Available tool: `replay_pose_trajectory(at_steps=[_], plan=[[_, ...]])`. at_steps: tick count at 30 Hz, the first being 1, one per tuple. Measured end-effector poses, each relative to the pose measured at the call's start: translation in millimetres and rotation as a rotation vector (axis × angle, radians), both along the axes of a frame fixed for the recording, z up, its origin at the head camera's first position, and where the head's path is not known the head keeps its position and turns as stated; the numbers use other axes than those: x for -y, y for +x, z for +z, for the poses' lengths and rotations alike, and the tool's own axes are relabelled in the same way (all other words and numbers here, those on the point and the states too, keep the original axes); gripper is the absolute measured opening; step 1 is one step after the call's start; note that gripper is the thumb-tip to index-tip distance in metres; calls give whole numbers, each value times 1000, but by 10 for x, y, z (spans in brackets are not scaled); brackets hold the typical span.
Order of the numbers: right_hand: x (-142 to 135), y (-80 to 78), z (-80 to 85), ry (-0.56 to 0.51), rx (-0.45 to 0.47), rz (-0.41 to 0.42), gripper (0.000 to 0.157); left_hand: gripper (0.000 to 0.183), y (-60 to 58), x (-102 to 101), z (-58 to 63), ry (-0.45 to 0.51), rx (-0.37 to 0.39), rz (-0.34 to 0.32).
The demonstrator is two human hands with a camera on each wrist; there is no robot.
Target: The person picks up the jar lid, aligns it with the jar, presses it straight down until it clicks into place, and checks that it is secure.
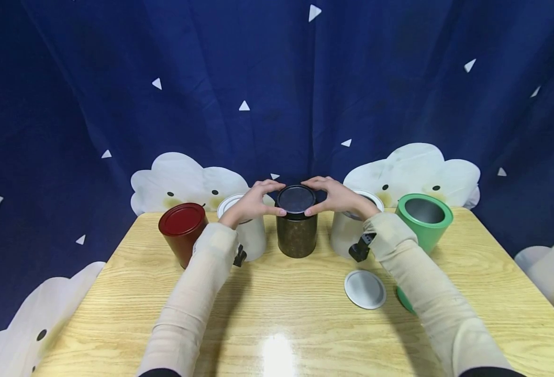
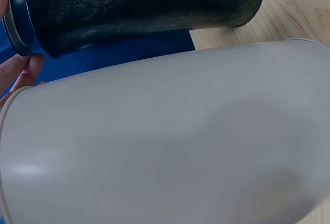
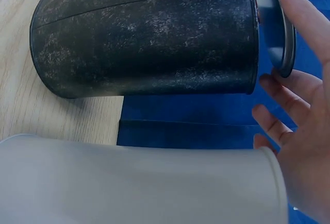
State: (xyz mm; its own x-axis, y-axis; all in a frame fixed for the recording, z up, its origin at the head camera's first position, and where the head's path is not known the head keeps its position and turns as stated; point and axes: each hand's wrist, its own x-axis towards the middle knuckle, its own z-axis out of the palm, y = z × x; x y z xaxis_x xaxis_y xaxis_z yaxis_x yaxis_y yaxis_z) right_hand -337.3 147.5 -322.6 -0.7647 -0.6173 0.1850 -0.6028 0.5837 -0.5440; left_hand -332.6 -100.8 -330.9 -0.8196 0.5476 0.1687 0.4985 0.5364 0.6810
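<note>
A round black lid (image 1: pixel 296 199) is held just above the dark mottled canister (image 1: pixel 297 236), which stands upright at the back middle of the table. My left hand (image 1: pixel 256 202) grips the lid's rim from the left, thumb in front and fingers behind. From the right, my right hand (image 1: pixel 337 198) holds the opposite side of the rim in the same way. In the right wrist view, a narrow gap separates the lid (image 3: pixel 278 28) from the canister's top edge (image 3: pixel 253 44). Only some left fingertips (image 2: pixel 32 72) show in the left wrist view.
White canisters (image 1: pixel 254 238) (image 1: pixel 343 235) flank the dark one, partly behind my wrists. A red canister (image 1: pixel 183 235) stands far left; a green canister (image 1: pixel 425 230), open on top, stands right. A grey-white lid (image 1: pixel 365 289) and a partly hidden green lid (image 1: pixel 405 300) lie in front.
</note>
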Motion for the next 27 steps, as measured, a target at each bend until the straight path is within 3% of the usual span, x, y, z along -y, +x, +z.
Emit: replay_pose_trajectory(at_steps=[13,21,27], plan=[[26,-31,-20,77,43,-20,80,69,-46,-14,-33,-32,46,15],[36,-54,-35,120,96,-33,80,69,-61,-24,-36,-48,145,35],[25,-68,-37,126,106,-19,77,67,-77,-43,1,-164,94,21]])
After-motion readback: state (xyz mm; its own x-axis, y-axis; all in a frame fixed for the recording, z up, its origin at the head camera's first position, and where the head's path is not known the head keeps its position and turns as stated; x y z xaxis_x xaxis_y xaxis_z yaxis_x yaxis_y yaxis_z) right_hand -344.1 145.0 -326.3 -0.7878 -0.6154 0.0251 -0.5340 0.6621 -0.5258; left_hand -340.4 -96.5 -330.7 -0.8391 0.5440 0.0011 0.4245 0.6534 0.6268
